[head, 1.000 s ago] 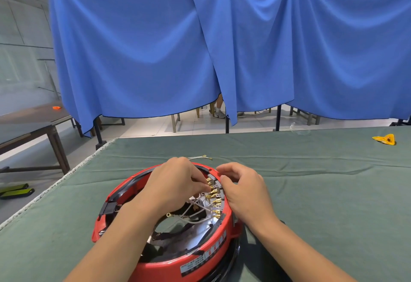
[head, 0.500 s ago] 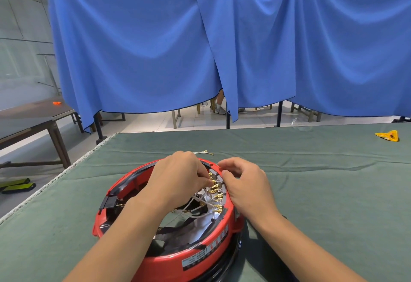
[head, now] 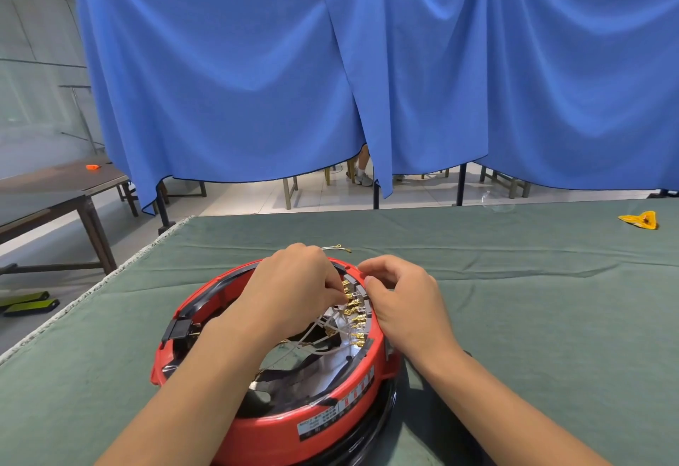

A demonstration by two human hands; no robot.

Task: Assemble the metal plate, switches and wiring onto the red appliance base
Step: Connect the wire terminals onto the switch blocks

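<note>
While the red appliance base [head: 279,425] sits near on the green surface [head: 532,318], both hands work its far-right rim: left hand [head: 294,292] pinches a brass terminal [head: 347,296], right hand [head: 404,300] curls onto the switch row [head: 362,291]

The base [head: 279,425] is red, with a black inner rim and a black-and-white label on its near wall. Brass-gold terminals [head: 355,313] line its right inner edge, with white wires [head: 316,340] running from them. The table [head: 532,318] wears plain dull green cloth. A yellow scrap [head: 640,220] lies at its far right corner. Plain blue curtains [head: 227,72] hang behind.
</note>
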